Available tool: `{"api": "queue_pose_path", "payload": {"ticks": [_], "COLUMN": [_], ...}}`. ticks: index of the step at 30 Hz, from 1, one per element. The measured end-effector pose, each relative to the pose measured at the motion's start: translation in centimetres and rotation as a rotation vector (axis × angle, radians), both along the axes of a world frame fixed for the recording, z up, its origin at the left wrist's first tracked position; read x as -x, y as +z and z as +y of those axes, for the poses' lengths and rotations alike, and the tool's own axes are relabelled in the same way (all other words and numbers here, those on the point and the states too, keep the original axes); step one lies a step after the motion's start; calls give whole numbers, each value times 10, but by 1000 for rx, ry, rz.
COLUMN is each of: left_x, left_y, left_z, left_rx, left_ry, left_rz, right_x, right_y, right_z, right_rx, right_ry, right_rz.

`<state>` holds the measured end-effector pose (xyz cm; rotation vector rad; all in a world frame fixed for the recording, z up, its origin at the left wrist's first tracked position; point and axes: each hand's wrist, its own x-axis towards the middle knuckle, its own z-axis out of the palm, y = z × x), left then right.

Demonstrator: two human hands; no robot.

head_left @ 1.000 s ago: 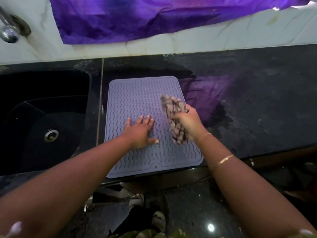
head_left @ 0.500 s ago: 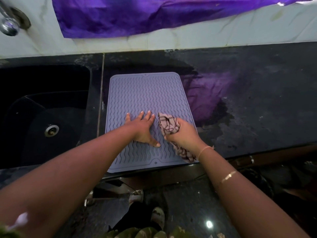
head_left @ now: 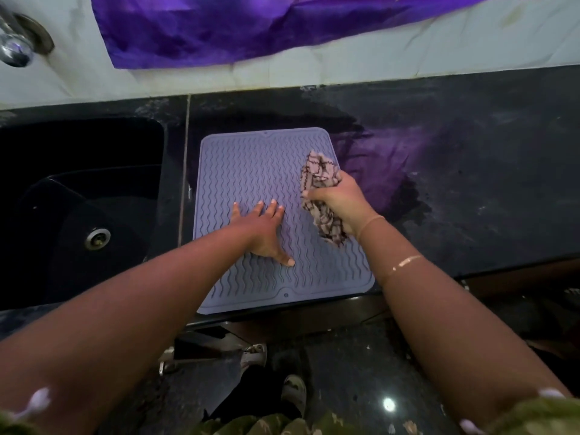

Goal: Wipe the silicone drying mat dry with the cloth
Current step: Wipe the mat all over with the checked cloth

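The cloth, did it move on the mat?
Yes. The cloth in the right hand slid away from the mat's near edge, toward the far right corner.

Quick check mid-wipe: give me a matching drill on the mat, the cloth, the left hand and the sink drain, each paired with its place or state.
Things:
1. silicone mat
2. cloth
3. left hand
4. sink drain

Places or states:
A. bunched in the right hand
B. pressed flat, fingers spread
C. in the dark basin, left of the mat
D. lying on the black counter

Pairs: 1-D, 2-A, 3-B, 4-C
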<state>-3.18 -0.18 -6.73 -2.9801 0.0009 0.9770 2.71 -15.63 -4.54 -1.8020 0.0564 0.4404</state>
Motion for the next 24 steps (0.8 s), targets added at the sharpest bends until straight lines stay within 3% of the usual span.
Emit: {"api": "queue_pose_path", "payload": {"ticks": [3,11,16,20,24], "left_x": [0,0,0,-1,-1], "left_y": [1,-1,-3,-6,-7], "left_z": [-1,-1,0,2,3], "left_rx": [0,13,22,34,11], "left_ry": [8,13,11,19,-5], "left_rz": [-4,-31,-39,-41,-47], "right_x": [1,48,72,62,29], "right_y": [-17,-20,-12,-1,6], "right_z": [11,-14,-31,-36,-30], "right_rx": [206,391,392,344,172], "right_ry": [65,313,470,587,346], "right_rz": [-12,-93,-49,111,55]}}
